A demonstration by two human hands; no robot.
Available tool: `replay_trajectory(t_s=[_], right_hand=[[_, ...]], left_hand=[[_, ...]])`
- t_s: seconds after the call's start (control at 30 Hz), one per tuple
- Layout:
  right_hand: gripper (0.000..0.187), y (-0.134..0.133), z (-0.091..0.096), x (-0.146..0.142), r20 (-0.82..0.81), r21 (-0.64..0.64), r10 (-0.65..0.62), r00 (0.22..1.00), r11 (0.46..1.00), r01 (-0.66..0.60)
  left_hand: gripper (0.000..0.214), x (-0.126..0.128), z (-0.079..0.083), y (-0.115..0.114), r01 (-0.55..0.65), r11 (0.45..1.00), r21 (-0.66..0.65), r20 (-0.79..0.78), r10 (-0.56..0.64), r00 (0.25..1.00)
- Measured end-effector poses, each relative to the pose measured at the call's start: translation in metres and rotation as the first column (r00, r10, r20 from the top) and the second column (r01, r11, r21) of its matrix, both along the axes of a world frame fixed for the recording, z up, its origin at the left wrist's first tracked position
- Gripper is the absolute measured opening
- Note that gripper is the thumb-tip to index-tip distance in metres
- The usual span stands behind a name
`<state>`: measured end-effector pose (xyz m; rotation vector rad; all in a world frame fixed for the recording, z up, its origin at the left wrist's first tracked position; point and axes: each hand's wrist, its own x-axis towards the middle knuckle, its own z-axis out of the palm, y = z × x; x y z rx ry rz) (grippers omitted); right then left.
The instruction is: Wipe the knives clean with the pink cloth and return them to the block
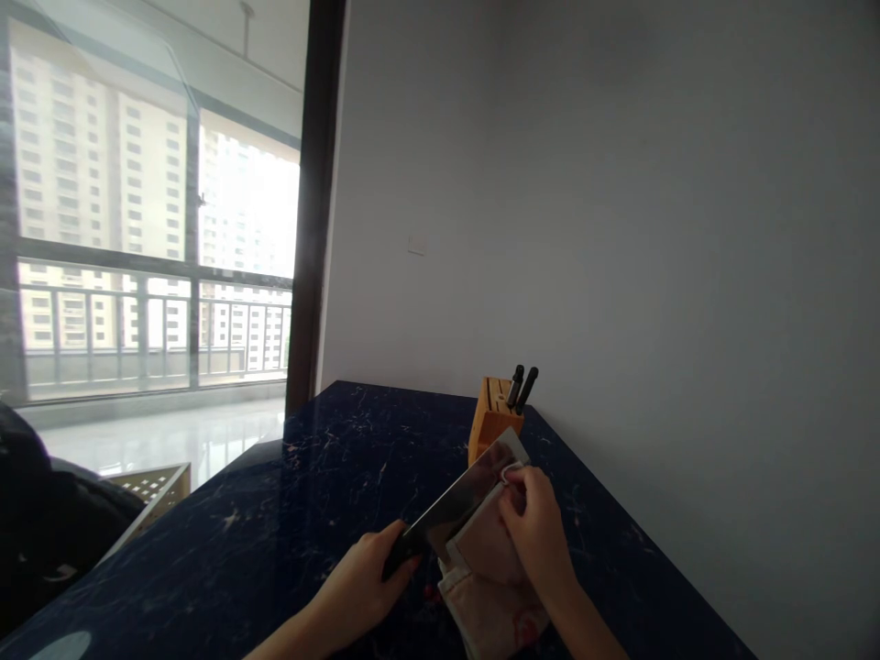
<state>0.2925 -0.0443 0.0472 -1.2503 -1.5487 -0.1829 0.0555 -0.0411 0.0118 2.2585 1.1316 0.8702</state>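
My left hand (368,577) is wrapped round the black handle of a cleaver (457,506), whose broad steel blade points up and to the right. In my right hand (537,518) a pale cloth (485,541) is pinched, its bunched edge touching the blade near the far end. The rest of the cloth, with red marks on it, hangs down below the blade. Just beyond the blade's tip stands a wooden knife block (487,422) with two black-handled tools in its slots. The blade hides part of the block's lower front.
The dark blue marbled table (371,440) runs back to a grey wall (674,275) on the right. A chair (161,500) with dark fabric over it stands at the left edge. Beyond are glass doors and a railing. A small red thing lies under the cleaver.
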Motion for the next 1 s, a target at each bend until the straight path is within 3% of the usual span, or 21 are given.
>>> replay_trajectory(t_s=[0.27, 0.6, 1.0], right_hand=[[0.019, -0.009, -0.007, -0.033, 0.136, -0.105, 0.070, 0.988, 0.993, -0.055], [0.019, -0.019, -0.021, -0.061, 0.332, -0.236, -0.006, 0.943, 0.968, 0.089], [0.027, -0.029, -0.020, -0.087, 0.242, -0.148, 0.191, 0.951, 0.976, -0.158]], left_hand=[[0.014, -0.001, -0.003, 0.002, -0.017, 1.000, -0.020, 0.023, 0.017, 1.000], [0.019, -0.002, -0.006, 0.008, 0.021, 0.995, -0.094, 0.147, -0.007, 0.989], [0.007, -0.001, -0.005, 0.005, 0.003, 1.000, -0.019, 0.093, -0.001, 0.996]])
